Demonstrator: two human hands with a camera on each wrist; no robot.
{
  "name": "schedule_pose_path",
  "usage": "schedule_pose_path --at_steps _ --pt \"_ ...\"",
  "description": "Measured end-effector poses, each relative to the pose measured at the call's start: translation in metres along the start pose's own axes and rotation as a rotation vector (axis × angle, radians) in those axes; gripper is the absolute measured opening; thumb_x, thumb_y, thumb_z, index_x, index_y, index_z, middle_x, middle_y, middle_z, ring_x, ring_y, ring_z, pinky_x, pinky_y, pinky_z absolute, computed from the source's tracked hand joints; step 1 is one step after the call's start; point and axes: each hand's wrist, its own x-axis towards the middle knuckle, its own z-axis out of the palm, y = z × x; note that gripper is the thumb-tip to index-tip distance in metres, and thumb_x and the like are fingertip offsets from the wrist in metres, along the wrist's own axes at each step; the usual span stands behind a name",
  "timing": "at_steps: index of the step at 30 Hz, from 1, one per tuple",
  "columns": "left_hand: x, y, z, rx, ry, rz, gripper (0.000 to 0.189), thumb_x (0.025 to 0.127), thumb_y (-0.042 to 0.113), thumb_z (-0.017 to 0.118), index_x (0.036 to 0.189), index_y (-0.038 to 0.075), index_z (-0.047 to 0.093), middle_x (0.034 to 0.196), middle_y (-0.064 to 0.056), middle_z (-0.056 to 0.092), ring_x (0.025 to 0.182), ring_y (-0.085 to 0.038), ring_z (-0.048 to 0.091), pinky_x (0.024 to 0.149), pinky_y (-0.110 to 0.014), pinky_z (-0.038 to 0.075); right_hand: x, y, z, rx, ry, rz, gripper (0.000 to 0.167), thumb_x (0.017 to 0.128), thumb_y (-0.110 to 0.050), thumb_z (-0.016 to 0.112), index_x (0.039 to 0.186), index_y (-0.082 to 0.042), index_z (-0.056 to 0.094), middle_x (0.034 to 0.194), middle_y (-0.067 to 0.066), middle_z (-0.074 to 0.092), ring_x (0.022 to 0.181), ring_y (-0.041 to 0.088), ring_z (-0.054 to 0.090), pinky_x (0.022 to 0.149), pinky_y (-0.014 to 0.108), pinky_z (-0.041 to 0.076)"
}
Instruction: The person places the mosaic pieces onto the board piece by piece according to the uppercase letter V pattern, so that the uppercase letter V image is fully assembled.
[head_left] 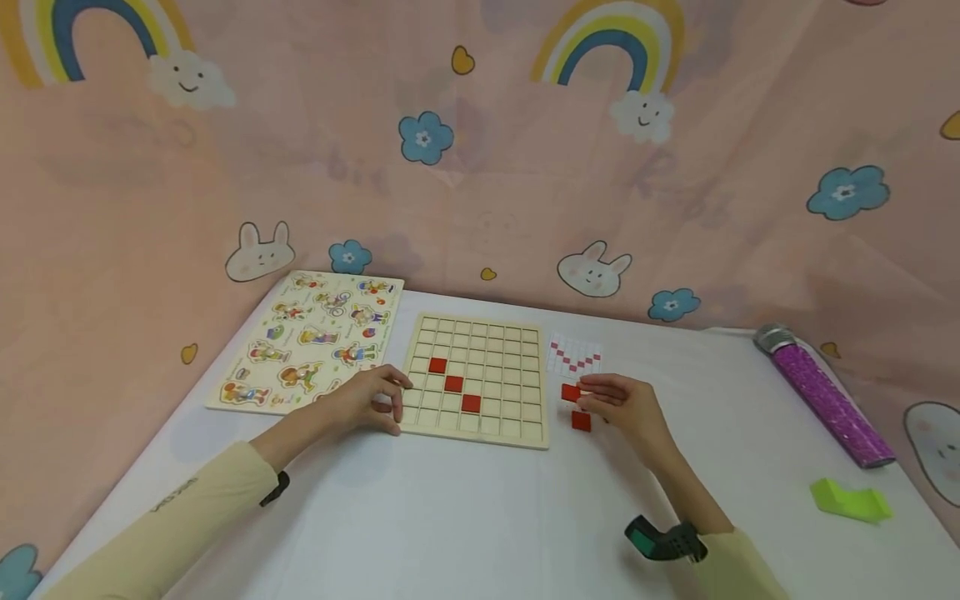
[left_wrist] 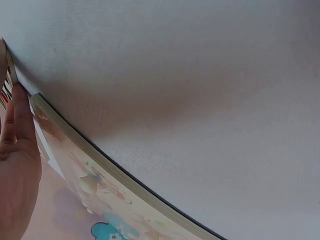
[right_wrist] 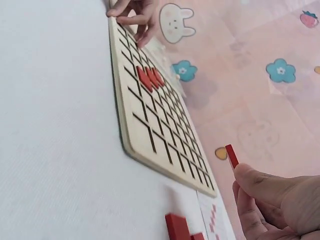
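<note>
My right hand (head_left: 626, 410) pinches a thin red square tile (right_wrist: 231, 156) between thumb and fingers, held up on edge past the board's right side. Below that hand, loose red tiles lie on the white table, among them a nearer one (head_left: 581, 421). The wooden grid board (head_left: 510, 350) lies flat in the middle, with three red tiles (head_left: 453, 384) in its squares, stepping diagonally down to the right. At the board's left edge my left hand (head_left: 371, 400) rests with thumb and index finger apart, fingertips touching the rim; the left wrist view shows only part of this hand (left_wrist: 20, 165).
A pattern card (head_left: 576, 356) with a pink V lies right of the board. A picture puzzle board (head_left: 315, 333) sits at the left, partly behind my left arm. Farther right are a purple glitter microphone (head_left: 828, 400) and a bright green curved piece (head_left: 851, 502). A patterned pink cloth (head_left: 480, 192) hangs behind.
</note>
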Motion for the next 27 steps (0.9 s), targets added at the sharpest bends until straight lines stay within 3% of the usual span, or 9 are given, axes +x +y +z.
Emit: schedule_pose_path --at_steps 7,13,20,27 --pt "-0.002 0.001 -0.003 0.016 -0.009 0.017 0.018 0.073 0.005 0.081 0.072 0.006 0.063 0.124 -0.015 0.052 0.119 -0.036 0.046 0.087 -0.029 0.051 0.042 -0.023 0.048 0.080 -0.030 -0.056 0.036 0.085 -0.005 0.070 0.119 0.005 0.062 0.114 0.021 0.065 0.102 0.030 0.065 0.083 0.023 0.052" --pt "0.001 0.002 -0.003 0.046 -0.029 0.063 0.019 0.073 0.006 0.081 0.072 0.005 0.062 0.121 -0.016 0.051 0.117 -0.035 0.047 0.087 -0.028 0.051 0.068 -0.034 0.085 0.174 -0.108 -0.097 0.035 0.084 -0.001 0.071 0.117 0.007 0.063 0.112 0.021 0.066 0.098 0.028 0.066 0.083 0.025 0.053" --pt "0.003 0.002 -0.004 0.114 -0.015 0.088 0.021 0.070 0.005 0.083 0.069 0.006 0.062 0.116 -0.015 0.053 0.112 -0.033 0.049 0.081 -0.027 0.052 0.093 -0.042 0.119 0.192 -0.179 -0.174 0.032 0.083 0.002 0.070 0.113 0.010 0.063 0.107 0.024 0.066 0.094 0.031 0.067 0.080 0.029 0.055" --pt "0.004 0.001 -0.002 0.068 -0.022 0.074 0.021 0.070 0.004 0.083 0.069 0.003 0.062 0.117 -0.016 0.052 0.113 -0.034 0.048 0.081 -0.025 0.052 0.108 -0.047 0.143 0.167 -0.165 -0.166 0.029 0.082 0.003 0.071 0.110 0.010 0.064 0.107 0.023 0.067 0.098 0.033 0.066 0.082 0.033 0.054"
